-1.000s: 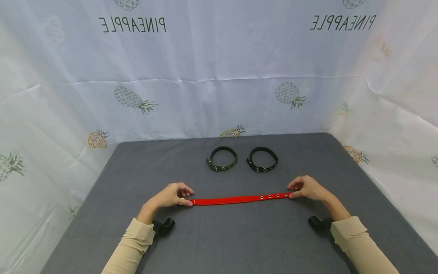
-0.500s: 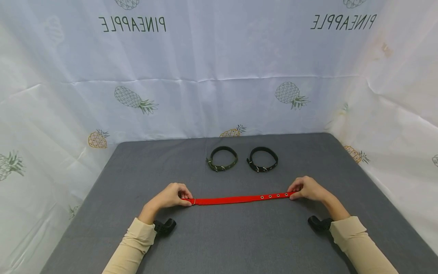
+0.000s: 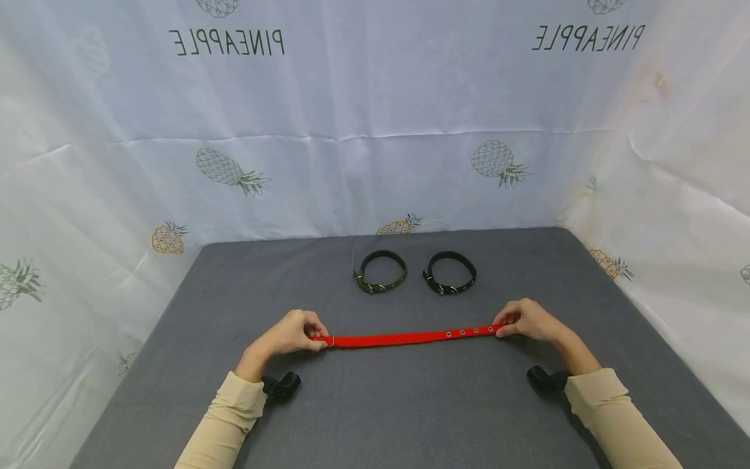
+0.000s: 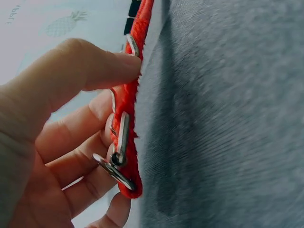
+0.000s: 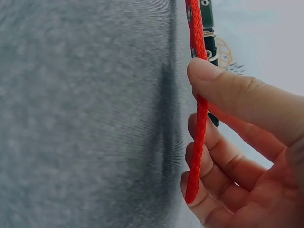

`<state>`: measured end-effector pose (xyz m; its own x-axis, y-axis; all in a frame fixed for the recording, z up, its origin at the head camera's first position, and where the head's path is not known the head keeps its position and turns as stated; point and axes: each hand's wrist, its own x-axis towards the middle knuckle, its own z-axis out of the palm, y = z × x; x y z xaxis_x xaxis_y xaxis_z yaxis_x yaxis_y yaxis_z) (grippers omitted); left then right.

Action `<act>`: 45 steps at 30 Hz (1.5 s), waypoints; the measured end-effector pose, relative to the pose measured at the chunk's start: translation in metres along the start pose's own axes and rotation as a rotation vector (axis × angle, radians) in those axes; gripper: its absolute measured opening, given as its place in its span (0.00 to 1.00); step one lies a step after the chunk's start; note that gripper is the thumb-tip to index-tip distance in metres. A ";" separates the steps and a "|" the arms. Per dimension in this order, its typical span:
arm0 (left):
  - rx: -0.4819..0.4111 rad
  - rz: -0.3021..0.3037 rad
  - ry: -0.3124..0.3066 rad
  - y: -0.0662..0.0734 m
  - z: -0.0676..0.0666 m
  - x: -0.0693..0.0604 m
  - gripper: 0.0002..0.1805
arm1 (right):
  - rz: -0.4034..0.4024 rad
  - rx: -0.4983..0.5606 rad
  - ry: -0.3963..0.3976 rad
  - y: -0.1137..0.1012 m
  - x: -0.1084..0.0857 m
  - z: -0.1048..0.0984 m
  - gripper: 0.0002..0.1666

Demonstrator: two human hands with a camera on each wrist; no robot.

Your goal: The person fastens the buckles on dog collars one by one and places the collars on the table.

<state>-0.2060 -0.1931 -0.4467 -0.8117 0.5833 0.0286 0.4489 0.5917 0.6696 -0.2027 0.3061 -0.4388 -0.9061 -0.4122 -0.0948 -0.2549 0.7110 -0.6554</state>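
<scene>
A red collar (image 3: 387, 340) is stretched out nearly straight between both hands, just above the table. At its buckle end my left hand (image 3: 293, 333) pinches it between thumb and fingers; the metal buckle (image 4: 118, 166) shows below the thumb in the left wrist view. My right hand (image 3: 527, 321) pinches the other end, beside a row of metal-rimmed holes. The strap's plain tip (image 5: 192, 190) runs down along the fingers in the right wrist view. Farther back lie a green collar (image 3: 383, 287) and a black collar (image 3: 450, 289), each fastened into a ring.
Grey cloth covers the table (image 3: 387, 410). White curtain (image 3: 351, 182) printed with pineapples closes off the back and both sides. A black wrist camera (image 3: 282, 387) sits under the left wrist, another black camera (image 3: 547, 380) under the right.
Both hands now grip the red collar more firmly, and it has risen slightly off the table. The green and black collars have stayed put.
</scene>
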 end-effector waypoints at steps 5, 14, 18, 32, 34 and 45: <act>0.021 0.034 0.019 0.001 -0.006 0.001 0.03 | 0.021 0.039 -0.014 -0.004 0.000 -0.003 0.14; -0.008 -0.052 0.014 0.001 -0.015 0.003 0.06 | 0.023 0.031 -0.006 -0.010 0.002 -0.010 0.15; -0.064 -0.071 0.034 0.003 -0.020 0.003 0.08 | 0.023 0.024 0.033 -0.015 0.002 -0.013 0.15; -0.055 -0.069 0.188 0.013 -0.031 0.008 0.12 | -0.005 0.041 0.289 -0.026 0.005 -0.023 0.13; -0.040 -0.066 0.222 0.014 -0.031 0.009 0.11 | -0.020 0.048 0.330 -0.028 0.006 -0.023 0.13; -0.051 -0.054 0.328 0.020 -0.034 0.018 0.11 | 0.017 0.061 0.441 -0.047 0.015 -0.025 0.16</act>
<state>-0.2243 -0.1896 -0.4073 -0.9145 0.3371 0.2237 0.3894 0.5838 0.7124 -0.2126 0.2808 -0.3908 -0.9707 -0.1090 0.2142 -0.2304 0.6751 -0.7008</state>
